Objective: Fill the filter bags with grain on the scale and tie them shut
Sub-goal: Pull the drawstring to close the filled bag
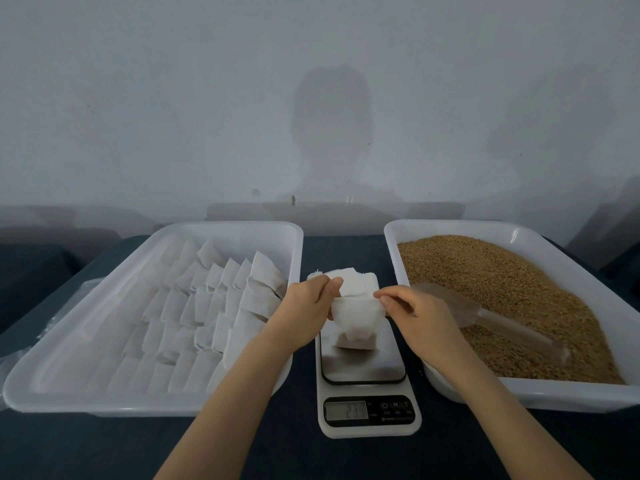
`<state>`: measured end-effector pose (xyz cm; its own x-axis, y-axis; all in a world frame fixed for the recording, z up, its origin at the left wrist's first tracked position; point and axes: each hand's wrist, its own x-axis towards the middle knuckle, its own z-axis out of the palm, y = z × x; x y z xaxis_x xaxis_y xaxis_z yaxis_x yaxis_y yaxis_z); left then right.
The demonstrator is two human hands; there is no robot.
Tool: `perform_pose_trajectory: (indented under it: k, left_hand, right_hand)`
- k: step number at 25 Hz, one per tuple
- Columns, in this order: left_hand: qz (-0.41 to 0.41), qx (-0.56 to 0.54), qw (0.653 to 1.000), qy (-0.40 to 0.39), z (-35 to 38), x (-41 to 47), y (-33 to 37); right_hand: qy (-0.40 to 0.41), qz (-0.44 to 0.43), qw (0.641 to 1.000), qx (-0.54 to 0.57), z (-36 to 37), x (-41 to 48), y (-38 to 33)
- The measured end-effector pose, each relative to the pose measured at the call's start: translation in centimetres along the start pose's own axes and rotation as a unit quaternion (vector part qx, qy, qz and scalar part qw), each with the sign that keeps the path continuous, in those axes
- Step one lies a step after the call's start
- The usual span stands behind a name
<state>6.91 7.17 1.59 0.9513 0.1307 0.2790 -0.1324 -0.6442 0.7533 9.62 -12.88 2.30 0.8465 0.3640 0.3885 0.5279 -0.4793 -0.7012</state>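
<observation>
The left tray (104,405) holds rows of bags (207,306), seemingly finished; the left hand (306,308) pinches one top corner of the filter bag (356,318), standing part-filled on the scale (363,368); the right hand (417,315) pinches the other; tying remains; the scoop (485,318) rests in the grain (502,275).

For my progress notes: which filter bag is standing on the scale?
The filter bag upright on the scale, top open, brown grain showing through its bottom. The others lie in rows in the left tray.
</observation>
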Motion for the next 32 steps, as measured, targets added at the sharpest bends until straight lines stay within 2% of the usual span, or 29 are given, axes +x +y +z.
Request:
perform_pose_trajectory:
  k: [20, 32]
  left_hand:
    - [-0.004, 0.003, 1.0, -0.001, -0.04, -0.05, 0.06]
    - [-0.028, 0.005, 0.999, -0.03, -0.3, -0.08, 0.69]
  right_hand:
    - [0.005, 0.002, 1.0, 0.004, -0.03, -0.12, -0.1]
    - [-0.009, 0.011, 1.0, 0.007, -0.02, -0.06, -0.15]
